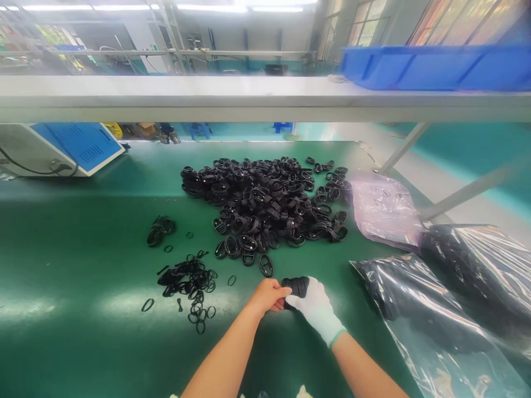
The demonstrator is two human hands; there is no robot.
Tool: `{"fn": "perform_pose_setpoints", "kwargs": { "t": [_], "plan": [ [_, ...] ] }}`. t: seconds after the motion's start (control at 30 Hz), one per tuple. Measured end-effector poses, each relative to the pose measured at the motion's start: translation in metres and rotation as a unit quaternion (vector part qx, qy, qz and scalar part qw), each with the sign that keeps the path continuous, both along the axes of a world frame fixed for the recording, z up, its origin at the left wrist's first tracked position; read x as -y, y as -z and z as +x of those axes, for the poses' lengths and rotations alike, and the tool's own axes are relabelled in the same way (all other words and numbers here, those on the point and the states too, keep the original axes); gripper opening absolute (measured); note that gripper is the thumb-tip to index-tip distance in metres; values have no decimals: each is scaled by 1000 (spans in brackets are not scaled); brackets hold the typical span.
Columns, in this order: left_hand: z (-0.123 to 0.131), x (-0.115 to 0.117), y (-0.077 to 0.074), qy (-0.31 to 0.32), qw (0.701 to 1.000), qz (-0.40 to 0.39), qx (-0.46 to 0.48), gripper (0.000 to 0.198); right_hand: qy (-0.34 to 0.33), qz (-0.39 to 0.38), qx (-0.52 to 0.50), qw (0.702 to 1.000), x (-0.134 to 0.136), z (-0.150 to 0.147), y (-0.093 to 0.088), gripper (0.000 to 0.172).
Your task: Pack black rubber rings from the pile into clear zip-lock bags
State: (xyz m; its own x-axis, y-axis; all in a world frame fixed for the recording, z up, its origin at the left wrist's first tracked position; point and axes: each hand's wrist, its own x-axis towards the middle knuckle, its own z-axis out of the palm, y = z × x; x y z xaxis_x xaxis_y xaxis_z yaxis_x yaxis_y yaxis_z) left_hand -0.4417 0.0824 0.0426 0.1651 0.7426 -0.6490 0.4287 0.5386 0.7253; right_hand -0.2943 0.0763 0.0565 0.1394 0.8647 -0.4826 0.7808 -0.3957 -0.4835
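Observation:
My bare left hand (269, 296) and my white-gloved right hand (316, 308) meet over the green table (83, 331). Together they grip a stack of black oval rings (296, 285), with the fingers of both hands closed round it. Just beyond my hands lies a large heap of the same black oval rings (269, 202). To the left of my left hand is a scatter of thin black rubber bands (188, 282). A small clump of black rings (161, 229) sits farther left.
Clear plastic bags filled with black parts (456, 287) lie at the right, with a pinkish bag (384, 210) behind them. A blue and white machine (62, 146) stands at the back left. A shelf (249, 97) overhead carries a blue bin (435, 66).

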Motion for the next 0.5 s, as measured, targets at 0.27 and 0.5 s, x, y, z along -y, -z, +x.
{"fn": "perform_pose_setpoints", "kwargs": {
  "t": [0.27, 0.5],
  "plan": [
    [-35, -22, -24, 112, 925, 262, -250, 23, 12, -29, -8, 999, -2, -5, -4, 59],
    [-47, -27, -28, 148, 944, 227, -187, 9, 13, -32, -8, 999, -1, -3, 0, 62]
  ]
}}
